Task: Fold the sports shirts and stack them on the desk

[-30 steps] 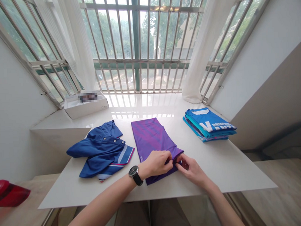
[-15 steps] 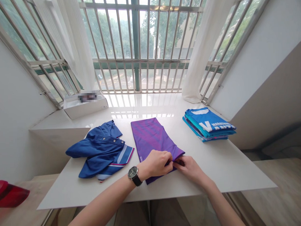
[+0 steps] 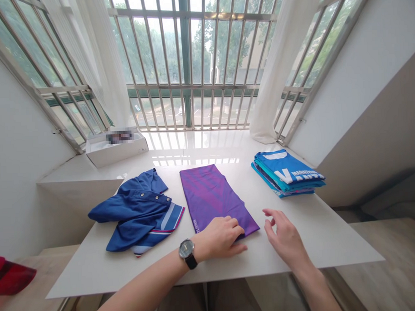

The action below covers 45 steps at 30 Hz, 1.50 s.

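Under our left hand (image 3: 220, 236): the purple cloth (image 3: 214, 194), lying flat and seemingly folded; thumb spread from loosely bent fingers over its near end.
Our right hand (image 3: 283, 236): holding nothing, loosely parted, just right of the cloth's near corner.
Folded stack (image 3: 289, 170): beyond our right hand, neatly piled.
Blue shirt (image 3: 141, 210): left of our left hand, rumpled, not folded.
Surface (image 3: 326, 242): room rightward; front edge near our wrists.

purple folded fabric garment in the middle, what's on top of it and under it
The bare left hand lies over the near edge of the purple folded fabric garment. The smooth white tabletop shows around it; what lies directly beneath is covered.
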Each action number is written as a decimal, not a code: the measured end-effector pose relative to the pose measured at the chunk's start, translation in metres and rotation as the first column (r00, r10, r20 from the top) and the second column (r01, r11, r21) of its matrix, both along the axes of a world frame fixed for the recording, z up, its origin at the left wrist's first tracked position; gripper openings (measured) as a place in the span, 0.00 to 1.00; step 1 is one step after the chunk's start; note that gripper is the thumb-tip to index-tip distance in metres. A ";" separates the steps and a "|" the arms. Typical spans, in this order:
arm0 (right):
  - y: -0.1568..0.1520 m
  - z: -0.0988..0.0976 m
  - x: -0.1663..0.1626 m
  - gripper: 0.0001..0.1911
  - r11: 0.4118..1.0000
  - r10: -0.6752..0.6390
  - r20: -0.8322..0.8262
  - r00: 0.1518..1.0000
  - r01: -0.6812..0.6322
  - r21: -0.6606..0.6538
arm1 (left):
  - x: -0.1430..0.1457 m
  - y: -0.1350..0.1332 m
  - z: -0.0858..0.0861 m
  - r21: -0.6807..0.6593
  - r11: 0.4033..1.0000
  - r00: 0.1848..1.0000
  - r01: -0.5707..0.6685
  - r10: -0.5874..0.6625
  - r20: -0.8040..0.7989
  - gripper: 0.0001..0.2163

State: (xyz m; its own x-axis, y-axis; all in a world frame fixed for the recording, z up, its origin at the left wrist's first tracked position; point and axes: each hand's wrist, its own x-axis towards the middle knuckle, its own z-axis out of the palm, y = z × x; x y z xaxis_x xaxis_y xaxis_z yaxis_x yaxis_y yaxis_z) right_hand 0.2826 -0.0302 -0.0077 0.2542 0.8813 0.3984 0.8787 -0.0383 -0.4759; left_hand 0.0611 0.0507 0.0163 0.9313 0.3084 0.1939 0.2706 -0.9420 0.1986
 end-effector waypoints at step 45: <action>-0.050 -0.014 -0.007 0.15 0.856 0.517 -0.060 0.854 -0.517 0.014 | -0.107 -0.084 -0.017 -0.498 0.753 0.754 -0.430 0.603 0.261 0.12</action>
State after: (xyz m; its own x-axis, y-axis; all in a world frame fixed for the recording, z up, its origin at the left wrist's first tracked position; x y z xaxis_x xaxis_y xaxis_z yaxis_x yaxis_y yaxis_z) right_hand 0.2751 -0.0801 -0.0221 -0.2152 0.8934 0.3945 0.7422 0.4121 -0.5285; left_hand -0.0454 -0.0330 -0.0005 0.4727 0.8451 0.2499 0.5105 -0.4937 0.7040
